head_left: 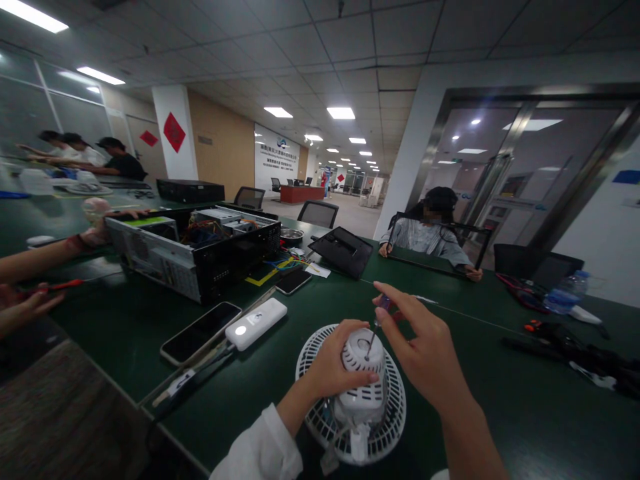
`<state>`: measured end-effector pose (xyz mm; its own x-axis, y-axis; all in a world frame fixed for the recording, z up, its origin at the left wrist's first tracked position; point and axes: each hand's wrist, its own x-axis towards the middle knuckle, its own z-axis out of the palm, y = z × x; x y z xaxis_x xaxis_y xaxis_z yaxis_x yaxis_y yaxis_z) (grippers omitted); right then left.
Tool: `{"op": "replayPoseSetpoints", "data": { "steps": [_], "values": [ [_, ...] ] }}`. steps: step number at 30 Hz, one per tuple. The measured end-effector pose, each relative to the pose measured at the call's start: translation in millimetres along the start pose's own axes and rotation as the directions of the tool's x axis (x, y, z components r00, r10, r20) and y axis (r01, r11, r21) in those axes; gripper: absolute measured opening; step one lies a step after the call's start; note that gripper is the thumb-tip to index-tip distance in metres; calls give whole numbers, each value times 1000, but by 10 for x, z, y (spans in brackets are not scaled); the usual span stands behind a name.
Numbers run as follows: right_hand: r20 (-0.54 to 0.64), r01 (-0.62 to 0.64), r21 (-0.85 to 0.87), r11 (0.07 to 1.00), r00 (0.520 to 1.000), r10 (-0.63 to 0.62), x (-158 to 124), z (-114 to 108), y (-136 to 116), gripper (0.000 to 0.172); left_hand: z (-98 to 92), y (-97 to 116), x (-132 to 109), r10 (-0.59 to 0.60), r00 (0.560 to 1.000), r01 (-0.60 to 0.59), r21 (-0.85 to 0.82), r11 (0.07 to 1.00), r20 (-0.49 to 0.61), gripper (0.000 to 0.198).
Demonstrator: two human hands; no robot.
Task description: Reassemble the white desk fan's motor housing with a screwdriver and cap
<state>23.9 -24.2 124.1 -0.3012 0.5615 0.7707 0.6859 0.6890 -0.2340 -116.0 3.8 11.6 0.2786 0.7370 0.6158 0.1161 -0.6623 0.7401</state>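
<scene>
White plastic fan housing [363, 353] on green tabletop [480, 427] | left hand [336, 360] wrapped around housing | right hand [415, 340] pinching screwdriver [374, 331], tip against housing

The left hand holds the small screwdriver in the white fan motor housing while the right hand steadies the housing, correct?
No, the hands are swapped: the head view shows the right hand holding the small screwdriver in the white fan motor housing while the left hand steadies the housing.
</scene>
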Motion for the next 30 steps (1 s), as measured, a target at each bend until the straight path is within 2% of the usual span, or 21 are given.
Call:
{"op": "replayPoseSetpoints", "data": {
  "steps": [3, 8, 14, 19, 21, 26, 30],
  "values": [
    [15, -3, 29, 1000, 1000, 3, -9, -15, 0, 30, 5, -5, -1, 5, 1000, -5, -4, 1000, -4, 69],
    [-71, 73, -90, 993, 994, -79, 13, 21, -6, 25, 15, -16, -2, 15, 1000, -15, 1, 1000, -5, 70],
    [-49, 78, -39, 996, 996, -80, -1, 4, -9, 30, 11, -21, -2, 16, 1000, -16, 21, 1000, -7, 70],
    [-121, 124, -136, 983, 983, -140, 13, 13, -29, 18, 10, -2, 6, -1, 1000, 1, 17, 1000, -2, 70],
    [-120, 101, -144, 984, 986, -119, 23, 1, -31, 18, 7, 8, 7, -4, 1000, 4, 16, 1000, 0, 69],
    [-26, 37, -11, 999, 999, -38, 4, -56, 11, 32, -1, 20, 2, -14, 1000, 14, 14, 1000, 10, 68],
    [-61, 21, -77, 997, 998, -26, -9, -33, 40, 25, 3, 10, -3, -15, 1000, 15, 19, 1000, 3, 69]
  ]
}}
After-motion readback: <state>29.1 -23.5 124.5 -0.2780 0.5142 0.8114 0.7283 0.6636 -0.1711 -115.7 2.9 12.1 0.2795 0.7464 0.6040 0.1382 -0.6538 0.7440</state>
